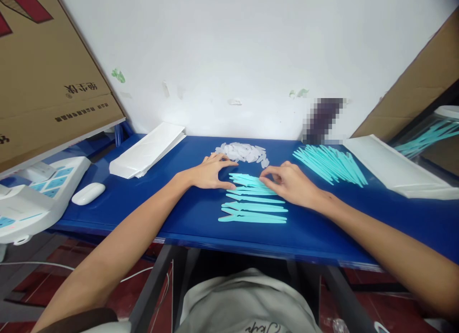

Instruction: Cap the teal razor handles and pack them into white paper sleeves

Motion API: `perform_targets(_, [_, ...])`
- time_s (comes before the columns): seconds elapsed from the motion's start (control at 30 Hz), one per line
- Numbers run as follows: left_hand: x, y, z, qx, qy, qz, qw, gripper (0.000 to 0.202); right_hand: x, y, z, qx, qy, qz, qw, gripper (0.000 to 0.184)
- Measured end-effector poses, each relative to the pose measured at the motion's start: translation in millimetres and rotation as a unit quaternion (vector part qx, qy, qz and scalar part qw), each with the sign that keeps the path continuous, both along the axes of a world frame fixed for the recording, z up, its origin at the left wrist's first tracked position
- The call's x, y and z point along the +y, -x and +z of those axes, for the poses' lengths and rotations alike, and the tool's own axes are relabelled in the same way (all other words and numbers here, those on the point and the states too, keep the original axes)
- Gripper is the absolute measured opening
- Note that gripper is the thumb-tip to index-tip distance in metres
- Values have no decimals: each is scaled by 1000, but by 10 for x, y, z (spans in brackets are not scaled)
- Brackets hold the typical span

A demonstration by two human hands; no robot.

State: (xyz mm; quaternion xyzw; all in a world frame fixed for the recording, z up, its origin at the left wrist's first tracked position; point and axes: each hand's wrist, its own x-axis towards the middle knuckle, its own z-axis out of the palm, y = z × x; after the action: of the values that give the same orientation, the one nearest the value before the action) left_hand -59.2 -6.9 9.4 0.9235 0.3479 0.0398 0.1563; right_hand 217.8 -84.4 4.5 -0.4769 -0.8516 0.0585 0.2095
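Left hand (215,171) is near the middle of the frame, its thumb and fingers spread apart by the left ends of some blue-green sticks (256,206). Right hand (289,182) is just right of the middle, with thumb and pointing finger bent close together at the right ends of the top sticks. I can't tell if it is gripping one. The sticks lie sideways in a rough column, low in the middle of the frame, on a blue worktop (195,223). Just above the left hand is a heap of little whitish pieces (244,152). To the right of the right hand is a big pile of more blue-green sticks (330,164). White paper (147,151) lies left of the middle, and a big brown box (53,65) fills the upper left.
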Motion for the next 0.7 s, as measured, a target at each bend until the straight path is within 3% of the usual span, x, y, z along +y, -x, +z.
perform_targets(0.33, [15,-13,-50,-5,-21,-1,1000,82,-160,89,5,-57,-19,124,990,30])
perform_targets(0.53, [1,-9,-35,-29,-37,-1,999,78,-166,106,-15,-96,-23,107,989,32])
perform_targets(0.7, [-80,-46,28,-33,-15,-23,999,91,-167,107,-19,-97,-12,77,992,31])
